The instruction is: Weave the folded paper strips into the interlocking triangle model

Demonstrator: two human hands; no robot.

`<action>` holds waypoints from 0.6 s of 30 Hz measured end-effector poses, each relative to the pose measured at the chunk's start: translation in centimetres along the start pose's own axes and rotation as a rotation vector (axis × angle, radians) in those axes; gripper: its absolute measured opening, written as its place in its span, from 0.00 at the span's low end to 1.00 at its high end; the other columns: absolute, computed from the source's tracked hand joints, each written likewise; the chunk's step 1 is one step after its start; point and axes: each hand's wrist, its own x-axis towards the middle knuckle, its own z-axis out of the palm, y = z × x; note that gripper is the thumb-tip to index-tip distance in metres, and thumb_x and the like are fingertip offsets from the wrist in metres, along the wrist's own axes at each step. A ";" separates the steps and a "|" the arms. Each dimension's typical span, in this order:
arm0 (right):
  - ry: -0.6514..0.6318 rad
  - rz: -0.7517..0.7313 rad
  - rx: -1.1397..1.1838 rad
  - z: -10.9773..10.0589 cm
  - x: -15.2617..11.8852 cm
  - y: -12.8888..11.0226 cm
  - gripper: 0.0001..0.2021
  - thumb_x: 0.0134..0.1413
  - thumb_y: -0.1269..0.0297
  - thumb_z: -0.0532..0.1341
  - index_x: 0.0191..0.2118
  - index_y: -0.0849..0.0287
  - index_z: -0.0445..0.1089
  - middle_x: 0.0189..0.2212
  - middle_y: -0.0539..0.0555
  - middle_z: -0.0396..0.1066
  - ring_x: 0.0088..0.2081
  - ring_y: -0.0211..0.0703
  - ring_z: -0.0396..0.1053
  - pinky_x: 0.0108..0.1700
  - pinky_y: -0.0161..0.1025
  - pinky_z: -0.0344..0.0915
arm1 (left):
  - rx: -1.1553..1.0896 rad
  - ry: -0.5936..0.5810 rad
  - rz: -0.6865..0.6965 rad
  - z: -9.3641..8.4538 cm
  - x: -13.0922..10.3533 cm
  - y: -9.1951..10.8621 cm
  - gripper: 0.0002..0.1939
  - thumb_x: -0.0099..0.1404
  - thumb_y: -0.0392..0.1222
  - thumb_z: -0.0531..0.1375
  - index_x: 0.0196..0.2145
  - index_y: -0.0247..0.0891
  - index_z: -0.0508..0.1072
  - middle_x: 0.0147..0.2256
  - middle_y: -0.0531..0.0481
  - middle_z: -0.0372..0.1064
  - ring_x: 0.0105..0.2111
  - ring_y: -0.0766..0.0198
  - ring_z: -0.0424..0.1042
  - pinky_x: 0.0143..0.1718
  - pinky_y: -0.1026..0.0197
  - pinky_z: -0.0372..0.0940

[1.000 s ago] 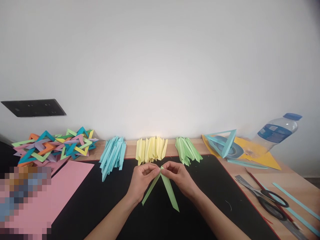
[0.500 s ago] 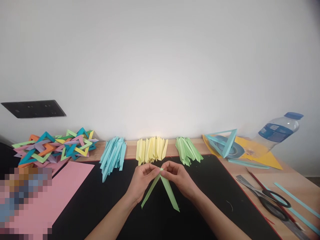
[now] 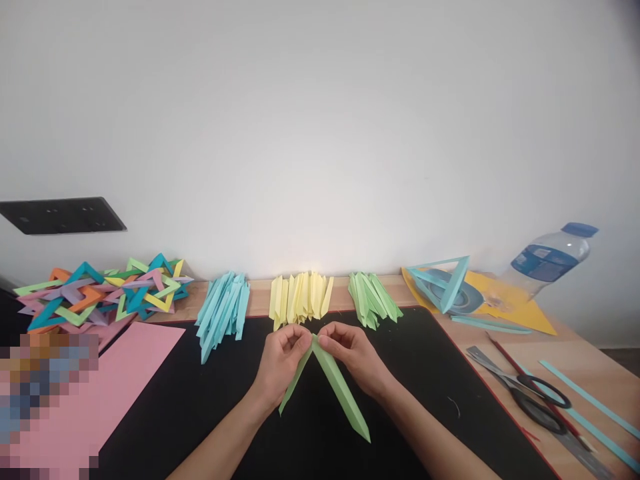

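Observation:
My left hand [image 3: 285, 363] and my right hand [image 3: 354, 353] meet over the black mat [image 3: 200, 413], thumbs and fingers pinched near each other. Between them they grip the top of green folded paper strips [image 3: 343, 393], which hang down as an upside-down V. The right leg is wide and creased along its length; the left leg looks narrower and is partly covered by my left hand. Whether the legs are one piece or two, I cannot tell. Just beyond my hands lie bundles of folded strips: blue [image 3: 225, 310], yellow [image 3: 301, 297] and green [image 3: 374, 300].
At left are multicoloured interlaced paper stars [image 3: 105, 293] and a pink sheet [image 3: 145, 360]. Scissors [image 3: 525, 393], a red pencil [image 3: 520, 370], loose blue strips [image 3: 590, 393], a roll of tape [image 3: 463, 298], a blue paper triangle [image 3: 456, 283] and a plastic bottle [image 3: 547, 260] lie at right.
The right leg of the green paper now reaches lower and farther right, showing more of its width. Both hands keep their pinch at the top. The whole view has shifted slightly.

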 end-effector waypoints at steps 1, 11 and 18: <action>-0.001 0.010 0.009 -0.1 0.0 0.0 0.17 0.46 0.52 0.66 0.28 0.63 0.67 0.20 0.46 0.61 0.22 0.30 0.54 0.26 0.31 0.50 | -0.004 -0.003 -0.007 0.0 0.0 0.0 0.13 0.58 0.47 0.62 0.25 0.34 0.70 0.25 0.52 0.65 0.27 0.66 0.63 0.31 0.64 0.58; 0.097 -0.047 0.089 -0.2 0.2 0.3 0.14 0.43 0.55 0.68 0.27 0.62 0.70 0.22 0.47 0.66 0.25 0.33 0.60 0.30 0.32 0.56 | 0.527 0.098 0.434 -0.1 -0.3 0.0 0.09 0.65 0.43 0.57 0.33 0.37 0.75 0.27 0.50 0.68 0.26 0.65 0.65 0.29 0.63 0.60; 0.121 -0.140 0.100 -0.4 0.1 0.3 0.10 0.44 0.60 0.69 0.28 0.59 0.71 0.22 0.46 0.67 0.24 0.31 0.60 0.27 0.30 0.58 | 0.656 0.130 0.637 0.3 -1.5 -0.1 0.13 0.64 0.41 0.58 0.44 0.35 0.74 0.24 0.51 0.72 0.23 0.65 0.67 0.28 0.63 0.63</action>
